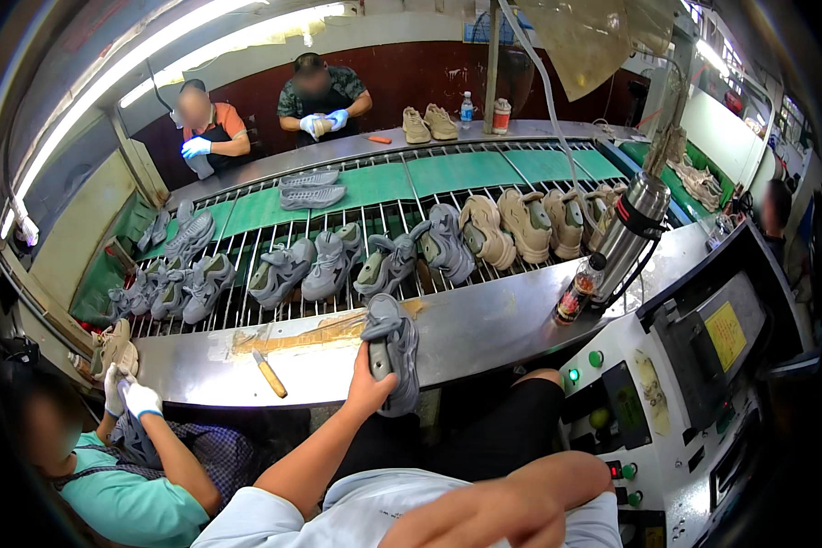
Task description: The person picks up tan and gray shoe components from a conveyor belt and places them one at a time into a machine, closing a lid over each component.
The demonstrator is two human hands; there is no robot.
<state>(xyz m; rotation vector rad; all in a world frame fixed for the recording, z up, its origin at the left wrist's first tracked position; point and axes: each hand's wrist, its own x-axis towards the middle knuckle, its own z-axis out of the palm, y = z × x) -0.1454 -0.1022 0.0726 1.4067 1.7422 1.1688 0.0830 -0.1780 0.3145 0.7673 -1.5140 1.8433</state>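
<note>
My left hand (368, 384) grips a grey sneaker (400, 352) by its side, the shoe held upright, toe toward me, over the near metal edge of the bench (466, 342). My right hand (484, 513) is close to my chest, bent inward at the lower edge; its fingers are blurred and partly cut off, and nothing shows in it. A knife with a yellow handle (270, 376) lies on the bench left of the shoe. Just beyond, grey sneakers (333, 262) stand in a row on the metal bars, with beige sneakers (524, 226) to their right.
A steel flask (632, 228) and a dark drink bottle (579, 290) stand at the right, above a control panel (612, 402). Grey soles (310, 190) lie on the green belt (447, 173). A gloved co-worker (123, 484) sits at my left; two others work across the line.
</note>
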